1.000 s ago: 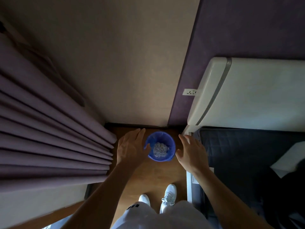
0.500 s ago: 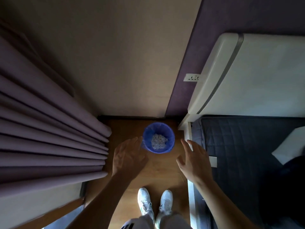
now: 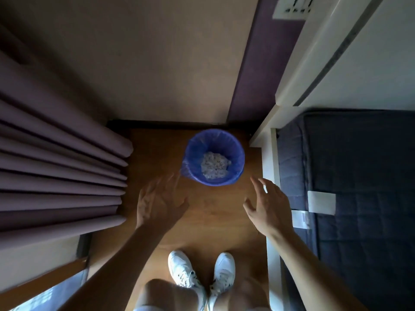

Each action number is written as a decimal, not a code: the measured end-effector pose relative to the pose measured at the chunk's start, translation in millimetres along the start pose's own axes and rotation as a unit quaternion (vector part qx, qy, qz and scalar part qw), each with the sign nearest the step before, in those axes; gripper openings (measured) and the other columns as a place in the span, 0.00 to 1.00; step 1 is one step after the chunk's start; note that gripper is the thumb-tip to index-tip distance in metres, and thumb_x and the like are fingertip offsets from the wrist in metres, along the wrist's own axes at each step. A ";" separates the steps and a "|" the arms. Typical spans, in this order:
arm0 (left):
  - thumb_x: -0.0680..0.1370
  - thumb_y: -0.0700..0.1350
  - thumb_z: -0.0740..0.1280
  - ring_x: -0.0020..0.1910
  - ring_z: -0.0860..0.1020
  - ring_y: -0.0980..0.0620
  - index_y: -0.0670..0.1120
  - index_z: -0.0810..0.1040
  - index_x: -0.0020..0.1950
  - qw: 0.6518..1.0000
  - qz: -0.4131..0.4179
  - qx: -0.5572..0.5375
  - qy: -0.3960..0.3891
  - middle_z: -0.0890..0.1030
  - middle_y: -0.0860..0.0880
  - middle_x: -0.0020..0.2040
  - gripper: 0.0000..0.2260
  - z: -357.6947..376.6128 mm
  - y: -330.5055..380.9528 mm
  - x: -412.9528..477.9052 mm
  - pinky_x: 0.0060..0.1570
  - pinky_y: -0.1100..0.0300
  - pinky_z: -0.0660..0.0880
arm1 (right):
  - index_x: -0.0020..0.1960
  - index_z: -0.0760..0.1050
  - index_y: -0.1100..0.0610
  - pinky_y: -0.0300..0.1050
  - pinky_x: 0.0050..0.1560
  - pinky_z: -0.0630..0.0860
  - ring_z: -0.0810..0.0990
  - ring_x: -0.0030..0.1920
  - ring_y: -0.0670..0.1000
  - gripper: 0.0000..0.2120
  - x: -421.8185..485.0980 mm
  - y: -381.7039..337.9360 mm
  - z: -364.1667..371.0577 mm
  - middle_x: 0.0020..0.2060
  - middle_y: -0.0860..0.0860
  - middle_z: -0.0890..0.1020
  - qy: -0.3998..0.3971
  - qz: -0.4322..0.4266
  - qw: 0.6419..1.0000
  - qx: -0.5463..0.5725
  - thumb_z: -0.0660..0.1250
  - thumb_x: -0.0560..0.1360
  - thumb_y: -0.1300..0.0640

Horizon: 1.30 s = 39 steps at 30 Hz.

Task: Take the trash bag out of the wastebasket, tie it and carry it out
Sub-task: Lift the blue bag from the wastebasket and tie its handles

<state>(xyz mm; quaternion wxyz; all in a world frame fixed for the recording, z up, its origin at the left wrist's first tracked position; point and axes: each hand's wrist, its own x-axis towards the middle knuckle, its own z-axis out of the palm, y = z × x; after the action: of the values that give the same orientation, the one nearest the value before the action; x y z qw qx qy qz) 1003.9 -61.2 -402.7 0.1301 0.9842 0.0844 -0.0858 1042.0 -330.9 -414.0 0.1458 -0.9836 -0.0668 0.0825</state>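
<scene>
A wooden floor [image 3: 208, 212] ran to a beige wall [image 3: 143, 52] with a purple strip [image 3: 265, 63]. Pleated mauve curtains [image 3: 56, 167] hung left; a dark quilted mattress [image 3: 363, 187] on a white bed frame [image 3: 267, 167] lay right, a socket plate [image 3: 292, 7] above.

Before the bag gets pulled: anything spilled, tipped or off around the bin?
Nothing stands out. The wastebasket stands upright on the wooden floor, its blue trash bag folded over the rim, with pale crumpled trash inside. No spill shows nearby. The left hand and right hand are open and empty.
</scene>
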 end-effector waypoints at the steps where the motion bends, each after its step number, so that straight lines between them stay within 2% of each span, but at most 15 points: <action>1: 0.70 0.63 0.59 0.61 0.79 0.38 0.47 0.73 0.71 1.000 -0.002 0.008 -0.006 0.80 0.43 0.64 0.33 20.4 -6.5 6.3 0.59 0.42 0.74 | 0.69 0.72 0.57 0.53 0.57 0.78 0.81 0.57 0.58 0.29 5.7 7.9 20.8 0.60 0.56 0.81 0.000 0.004 1.000 -0.003 0.72 0.71 0.50; 4: 0.70 0.63 0.59 0.58 0.80 0.36 0.46 0.74 0.69 1.000 -0.002 -0.001 -0.002 0.82 0.41 0.60 0.33 76.0 -25.8 27.5 0.56 0.40 0.76 | 0.69 0.72 0.56 0.52 0.56 0.78 0.81 0.57 0.58 0.28 26.6 32.0 85.5 0.60 0.55 0.81 0.005 0.022 1.000 0.001 0.69 0.72 0.46; 6: 0.70 0.62 0.57 0.60 0.79 0.37 0.46 0.74 0.69 0.999 -0.008 -0.032 0.014 0.81 0.41 0.61 0.33 110.3 -35.1 42.9 0.59 0.40 0.75 | 0.70 0.69 0.54 0.55 0.57 0.79 0.80 0.58 0.59 0.29 43.9 49.1 130.3 0.61 0.55 0.80 0.003 0.038 0.999 0.035 0.65 0.73 0.41; 8: 0.72 0.64 0.53 0.64 0.76 0.41 0.48 0.73 0.70 0.997 -0.043 -0.057 0.003 0.78 0.44 0.65 0.33 139.3 -42.3 59.0 0.64 0.41 0.72 | 0.70 0.67 0.52 0.55 0.54 0.80 0.81 0.57 0.58 0.30 57.2 58.8 157.5 0.61 0.54 0.81 0.007 0.044 0.997 0.060 0.66 0.73 0.40; 12: 0.75 0.62 0.55 0.64 0.74 0.42 0.46 0.72 0.68 0.982 -0.134 -0.128 -0.040 0.77 0.42 0.63 0.29 220.8 -79.3 113.9 0.67 0.45 0.68 | 0.67 0.72 0.47 0.43 0.50 0.75 0.81 0.57 0.52 0.22 83.6 74.7 190.6 0.60 0.49 0.81 0.027 0.057 0.994 0.093 0.70 0.74 0.46; 13: 0.76 0.60 0.57 0.66 0.73 0.43 0.47 0.70 0.70 0.983 -0.133 -0.127 -0.023 0.75 0.42 0.64 0.27 231.4 -83.1 124.9 0.67 0.46 0.68 | 0.67 0.72 0.48 0.43 0.53 0.74 0.80 0.59 0.53 0.20 91.2 80.9 201.6 0.62 0.49 0.80 0.035 0.075 0.989 0.125 0.68 0.76 0.48; 16: 0.79 0.60 0.61 0.70 0.69 0.49 0.56 0.62 0.76 0.995 -0.031 -0.056 0.073 0.69 0.51 0.73 0.26 223.7 -70.3 136.0 0.68 0.48 0.67 | 0.73 0.68 0.49 0.48 0.64 0.70 0.74 0.68 0.53 0.21 112.4 101.3 232.1 0.70 0.51 0.74 0.039 0.131 0.971 0.194 0.61 0.80 0.50; 18: 0.80 0.60 0.61 0.72 0.68 0.45 0.54 0.61 0.77 0.990 -0.019 -0.105 0.090 0.68 0.48 0.75 0.28 225.8 -69.6 146.1 0.69 0.46 0.65 | 0.74 0.67 0.49 0.49 0.67 0.70 0.73 0.68 0.52 0.21 123.6 109.6 243.8 0.70 0.50 0.73 0.060 0.140 0.964 0.220 0.58 0.82 0.48; 21: 0.78 0.63 0.60 0.72 0.69 0.43 0.51 0.59 0.78 0.989 -0.047 -0.129 0.061 0.68 0.45 0.75 0.32 245.1 -71.5 168.6 0.68 0.45 0.66 | 0.68 0.72 0.50 0.51 0.59 0.76 0.78 0.58 0.50 0.21 136.5 111.8 250.1 0.56 0.47 0.78 0.079 0.141 0.956 0.244 0.55 0.82 0.41; 23: 0.78 0.64 0.62 0.69 0.72 0.43 0.51 0.61 0.77 0.981 -0.073 -0.175 0.034 0.70 0.45 0.73 0.32 252.4 -70.6 176.0 0.66 0.45 0.69 | 0.59 0.77 0.51 0.50 0.49 0.79 0.81 0.48 0.49 0.20 141.5 111.1 251.6 0.47 0.46 0.81 0.078 0.119 0.962 0.232 0.56 0.81 0.39; 25: 0.77 0.65 0.62 0.61 0.78 0.45 0.52 0.70 0.70 0.968 -0.090 -0.233 0.021 0.78 0.46 0.64 0.26 260.0 -71.2 181.4 0.60 0.45 0.76 | 0.47 0.78 0.52 0.45 0.38 0.77 0.81 0.38 0.48 0.17 145.4 111.7 252.9 0.37 0.46 0.81 0.075 0.091 0.970 0.215 0.59 0.80 0.41; 27: 0.77 0.64 0.63 0.49 0.80 0.50 0.52 0.75 0.61 0.963 -0.111 -0.246 0.006 0.81 0.48 0.54 0.20 263.5 -68.5 185.3 0.49 0.51 0.79 | 0.40 0.74 0.51 0.42 0.32 0.72 0.77 0.31 0.45 0.16 149.7 111.9 253.1 0.29 0.45 0.78 0.068 0.076 0.973 0.208 0.60 0.81 0.44; 31: 0.80 0.60 0.60 0.47 0.79 0.49 0.46 0.77 0.57 0.960 -0.112 -0.252 0.051 0.79 0.47 0.49 0.18 263.1 -63.3 188.0 0.45 0.55 0.72 | 0.35 0.69 0.50 0.37 0.28 0.65 0.73 0.27 0.44 0.17 153.8 112.0 254.0 0.26 0.45 0.74 0.084 0.067 0.975 0.193 0.61 0.81 0.46; 33: 0.81 0.59 0.59 0.45 0.78 0.49 0.46 0.77 0.55 0.958 -0.114 -0.255 0.064 0.79 0.48 0.47 0.18 260.1 -63.1 188.9 0.43 0.56 0.71 | 0.36 0.70 0.51 0.38 0.28 0.66 0.74 0.27 0.44 0.16 153.9 112.3 255.7 0.27 0.45 0.75 0.108 0.048 0.977 0.179 0.61 0.82 0.47; 39: 0.80 0.51 0.63 0.43 0.80 0.49 0.49 0.78 0.50 0.949 -0.088 -0.263 0.153 0.80 0.49 0.44 0.07 250.4 -66.9 186.6 0.45 0.48 0.80 | 0.39 0.71 0.54 0.44 0.29 0.69 0.75 0.29 0.49 0.15 155.8 107.1 245.6 0.30 0.50 0.77 0.163 -0.011 0.983 0.083 0.59 0.82 0.50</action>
<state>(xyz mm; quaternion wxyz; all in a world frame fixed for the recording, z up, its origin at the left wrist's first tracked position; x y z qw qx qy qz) 1135.7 -38.5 -692.7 0.3616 0.9052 0.2088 0.0795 1161.1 -340.4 -700.0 0.2364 -0.9676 -0.0464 -0.0755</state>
